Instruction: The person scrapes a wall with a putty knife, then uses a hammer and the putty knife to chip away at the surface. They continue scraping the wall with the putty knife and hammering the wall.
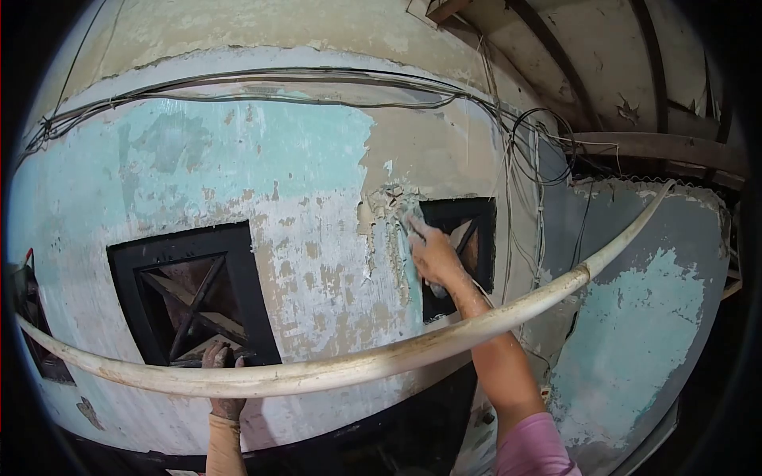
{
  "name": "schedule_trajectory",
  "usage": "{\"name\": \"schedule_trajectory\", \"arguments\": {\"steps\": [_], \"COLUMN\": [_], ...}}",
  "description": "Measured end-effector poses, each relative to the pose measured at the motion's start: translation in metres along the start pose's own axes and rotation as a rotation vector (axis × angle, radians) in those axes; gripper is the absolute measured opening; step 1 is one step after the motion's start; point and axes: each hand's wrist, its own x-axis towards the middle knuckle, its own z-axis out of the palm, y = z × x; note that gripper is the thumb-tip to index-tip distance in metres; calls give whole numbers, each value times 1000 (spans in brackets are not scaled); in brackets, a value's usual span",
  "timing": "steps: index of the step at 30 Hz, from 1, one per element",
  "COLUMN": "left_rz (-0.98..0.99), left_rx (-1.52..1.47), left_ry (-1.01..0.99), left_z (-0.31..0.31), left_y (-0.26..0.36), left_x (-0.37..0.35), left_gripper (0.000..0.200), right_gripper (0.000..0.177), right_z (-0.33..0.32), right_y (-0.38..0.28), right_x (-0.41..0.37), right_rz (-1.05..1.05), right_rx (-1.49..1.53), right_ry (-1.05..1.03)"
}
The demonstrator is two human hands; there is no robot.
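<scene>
My right hand (436,255) is raised at the wall, closed with the index finger stretched forward. It grips what looks like a scraper, mostly hidden by the fingers, with a greyish end (436,290) below the palm. Loose, curling paint (390,226) hangs from the wall just left of the fingertips. Lower left, my left hand (225,361) has dirty fingers hooked over the bottom of a black window frame (266,317) with crossed bars. A pale curved pipe (317,379) passes in front of the left wrist and the right forearm.
The wall (309,270) is patchy turquoise, white and bare tan. A second black framed opening (482,238) sits beside my right hand. Bundled cables (317,75) run across above, with a coiled loop (544,147) at right. Wooden beams (651,63) show overhead.
</scene>
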Motion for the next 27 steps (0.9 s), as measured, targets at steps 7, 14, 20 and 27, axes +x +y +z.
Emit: {"name": "schedule_trajectory", "arguments": {"steps": [7, 14, 20, 27], "left_rz": [27, 10, 4, 6], "left_rx": [82, 105, 46, 64], "left_ry": [-60, -26, 123, 31], "left_z": [7, 6, -5, -4], "left_y": [-12, -14, 12, 0], "left_x": [-6, -2, 8, 1], "left_gripper": [38, 42, 33, 33], "right_gripper": [49, 47, 48, 48], "right_z": [13, 12, 20, 31], "right_y": [18, 14, 1, 22], "right_x": [10, 20, -1, -7], "right_rz": [-90, 35, -4, -12], "right_rx": [-63, 114, -37, 66], "right_ry": [47, 105, 60, 19]}}
